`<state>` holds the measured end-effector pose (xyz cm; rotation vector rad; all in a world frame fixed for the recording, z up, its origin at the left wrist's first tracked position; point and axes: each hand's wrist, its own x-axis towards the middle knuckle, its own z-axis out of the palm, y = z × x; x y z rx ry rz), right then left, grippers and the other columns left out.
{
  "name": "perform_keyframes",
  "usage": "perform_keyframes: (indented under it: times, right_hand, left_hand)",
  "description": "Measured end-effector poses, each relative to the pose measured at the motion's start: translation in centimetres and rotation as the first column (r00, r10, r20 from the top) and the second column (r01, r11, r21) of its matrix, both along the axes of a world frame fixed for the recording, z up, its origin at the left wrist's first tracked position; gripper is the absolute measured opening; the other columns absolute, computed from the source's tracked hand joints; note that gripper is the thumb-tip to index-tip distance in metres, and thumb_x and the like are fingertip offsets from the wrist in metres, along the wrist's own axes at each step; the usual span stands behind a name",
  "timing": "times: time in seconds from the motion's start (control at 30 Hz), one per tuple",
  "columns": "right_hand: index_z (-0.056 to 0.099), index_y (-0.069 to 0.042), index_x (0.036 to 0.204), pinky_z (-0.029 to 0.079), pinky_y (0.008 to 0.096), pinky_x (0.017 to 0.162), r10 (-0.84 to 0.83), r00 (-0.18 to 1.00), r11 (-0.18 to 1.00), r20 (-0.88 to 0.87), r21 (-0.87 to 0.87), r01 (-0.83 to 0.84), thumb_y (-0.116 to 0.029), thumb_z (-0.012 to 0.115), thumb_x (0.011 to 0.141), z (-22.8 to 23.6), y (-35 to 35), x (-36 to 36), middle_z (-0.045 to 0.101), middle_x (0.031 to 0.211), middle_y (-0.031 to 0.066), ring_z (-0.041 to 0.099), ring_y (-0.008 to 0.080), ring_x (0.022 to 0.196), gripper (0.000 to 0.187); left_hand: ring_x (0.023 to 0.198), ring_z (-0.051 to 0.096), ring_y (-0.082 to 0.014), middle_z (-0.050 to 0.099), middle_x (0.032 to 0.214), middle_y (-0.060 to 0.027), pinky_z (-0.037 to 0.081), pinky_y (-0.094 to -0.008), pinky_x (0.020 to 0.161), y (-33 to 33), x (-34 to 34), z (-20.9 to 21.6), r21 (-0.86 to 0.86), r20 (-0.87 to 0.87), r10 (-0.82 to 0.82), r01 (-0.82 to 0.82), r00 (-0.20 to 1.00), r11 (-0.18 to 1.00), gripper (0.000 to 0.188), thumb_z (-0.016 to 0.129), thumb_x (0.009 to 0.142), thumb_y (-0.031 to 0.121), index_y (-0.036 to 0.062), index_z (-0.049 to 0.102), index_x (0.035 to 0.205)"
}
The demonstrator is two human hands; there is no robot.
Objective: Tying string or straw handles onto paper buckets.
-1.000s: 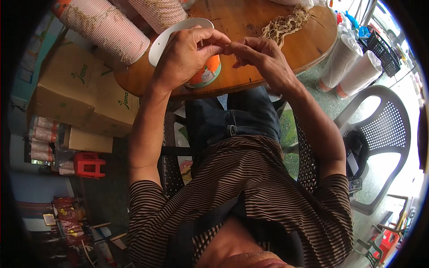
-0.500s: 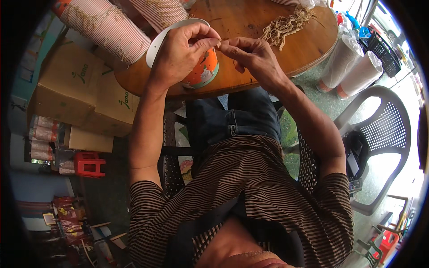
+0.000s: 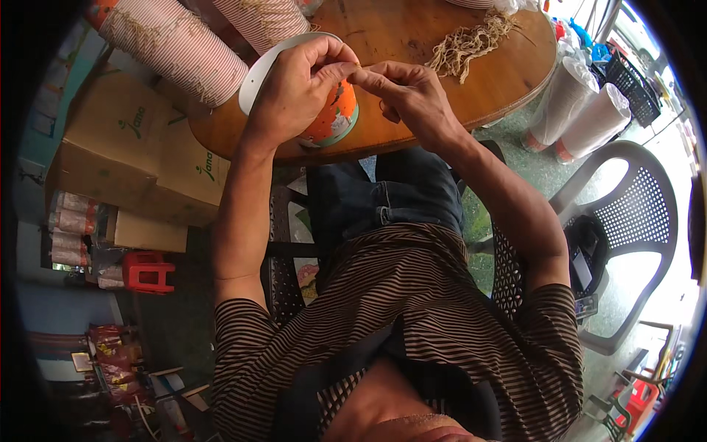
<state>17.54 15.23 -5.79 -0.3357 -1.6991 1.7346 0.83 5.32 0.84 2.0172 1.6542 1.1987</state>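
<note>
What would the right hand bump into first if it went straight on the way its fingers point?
The right hand would likely meet the thumb and index finger of the left hand; they look almost touching, though depth is hard to judge.

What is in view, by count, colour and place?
cup: one, orange-green, table's near edge
striped stacks: at least two, red-white, table's left
cord bundle: one, tan, table's right
table: one, brown, top
cartons: several, brown, left
stool: one, red, left
wrapped cylinders: two, white, upper right
chair: one, grey, right
clutter: uncountable, mixed, edges
shirt: one, black-tan, lower centre
jeans: one pair, blue, centre
left grip: one, bare, overlapping cup
right grip: one, bare, fingertips meeting left's
</note>
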Motion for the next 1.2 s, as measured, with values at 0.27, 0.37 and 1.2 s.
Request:
perform_keyframes:
  times: [0.27,0.37,1.2]
  right_hand:
    - [0.076,-0.003,0.098,0.037,0.0204,0.056,0.041,0.999,0.999,-0.015,-0.019,-0.041,-0.032,0.076,0.093,-1.1,0.0,-0.9,0.062,0.074,-0.0052,0.048,0.0015,0.065,0.029]
    - [0.076,-0.001,0.102,0.039,0.0204,0.058,0.023,1.000,0.999,-0.019,-0.023,-0.024,-0.031,0.076,0.093,-0.8,-0.5,-0.8,0.066,0.079,-0.0032,0.050,0.0021,0.068,0.031]
    - [0.073,-0.002,0.091,0.041,0.0209,0.057,-0.183,0.961,0.953,-0.206,0.203,0.225,-0.017,0.076,0.091,-0.6,-1.3,-1.3,0.061,0.068,-0.0054,0.050,0.0002,0.065,0.015]
  left_hand:
    - [0.090,0.065,-0.0087,0.069,0.094,-0.0043,0.052,-0.0232,0.085,-0.1,-0.3,-0.1,-0.025,0.081,0.019,-0.017,0.997,1.000,0.011,0.061,0.101,0.009,-0.0024,0.063,0.104]
    - [0.090,0.065,-0.0091,0.069,0.094,-0.0048,0.053,-0.0236,0.085,-0.2,-0.1,0.0,-0.015,0.099,0.023,-0.022,0.995,1.000,0.011,0.061,0.101,0.008,-0.0027,0.063,0.104]
    - [0.078,0.065,-0.0081,0.072,0.086,-0.0043,0.053,-0.0250,0.073,-1.3,2.7,-0.2,0.205,-0.098,0.356,-0.331,0.929,0.921,0.011,0.070,0.095,0.007,-0.0019,0.066,0.100]
